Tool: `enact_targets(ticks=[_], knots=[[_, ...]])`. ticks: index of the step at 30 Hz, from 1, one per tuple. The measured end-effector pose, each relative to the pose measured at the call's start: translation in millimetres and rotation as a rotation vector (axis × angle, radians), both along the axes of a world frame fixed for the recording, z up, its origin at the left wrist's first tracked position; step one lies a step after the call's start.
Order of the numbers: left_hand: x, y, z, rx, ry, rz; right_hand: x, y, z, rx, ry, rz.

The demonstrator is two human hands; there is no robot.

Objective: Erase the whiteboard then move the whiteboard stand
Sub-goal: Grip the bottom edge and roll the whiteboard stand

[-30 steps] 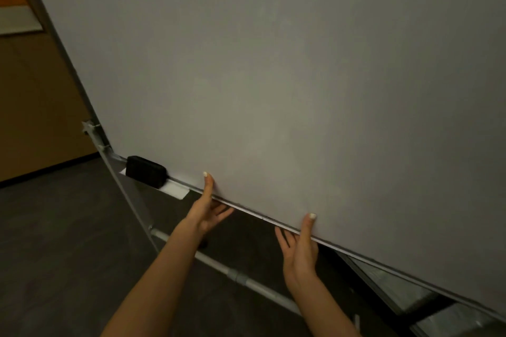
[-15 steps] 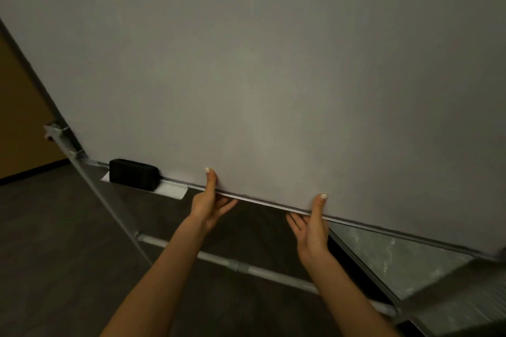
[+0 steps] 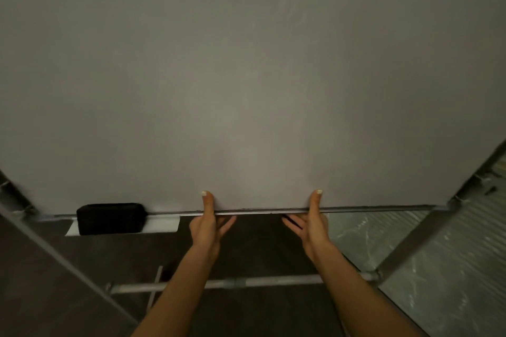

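Note:
The blank whiteboard (image 3: 246, 76) fills most of the head view, squarely in front of me. My left hand (image 3: 206, 227) and my right hand (image 3: 312, 224) hold its bottom edge, each thumb pressed up the front face and the fingers reaching under and behind the rail. A black eraser (image 3: 111, 218) lies on the small white tray (image 3: 164, 223) at the lower left of the board. Below my arms runs the stand's grey crossbar (image 3: 260, 282).
Slanted stand legs frame the scene, the left leg (image 3: 54, 254) and the right leg (image 3: 410, 243). Dark floor lies under the board. A lighter, marbled floor surface (image 3: 451, 282) shows at the right.
The board has swung from a slanted view to face me squarely and level. The wall at the left has left the view. Both hands keep the same hold on the bottom edge.

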State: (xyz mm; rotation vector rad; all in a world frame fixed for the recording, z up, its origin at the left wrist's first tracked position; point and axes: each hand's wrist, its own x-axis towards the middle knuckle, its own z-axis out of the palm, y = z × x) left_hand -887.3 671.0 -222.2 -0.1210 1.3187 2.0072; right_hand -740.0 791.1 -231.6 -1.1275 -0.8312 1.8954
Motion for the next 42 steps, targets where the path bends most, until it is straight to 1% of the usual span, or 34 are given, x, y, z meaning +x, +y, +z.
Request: enact_targets(ticks=[14,18,22,25,26,30,34,42], knots=[[-149,19,-4,0.004,-0.012,0.165,-168,38,-2,0.005,-0.035,0.157],[-191,23,-3,-0.024,-0.002,0.216,-217,48,-3,0.008,-0.059,0.19],[-240,23,-3,-0.027,0.0,0.255,-273,54,-2,-0.014,-0.043,0.232],[-283,18,-3,-0.035,0.004,0.289,-322,56,-5,-0.026,-0.032,0.272],[-290,18,-2,-0.039,0.002,0.273,-329,57,-6,-0.027,-0.027,0.27],[-343,10,-3,-0.021,-0.017,0.341,-386,55,-8,-0.055,0.002,0.315],[-389,7,-1,-0.032,-0.023,0.409,-438,53,-10,-0.062,-0.003,0.369],[-477,-13,-1,-0.034,-0.011,0.451,-540,42,-6,-0.102,-0.02,0.438]])
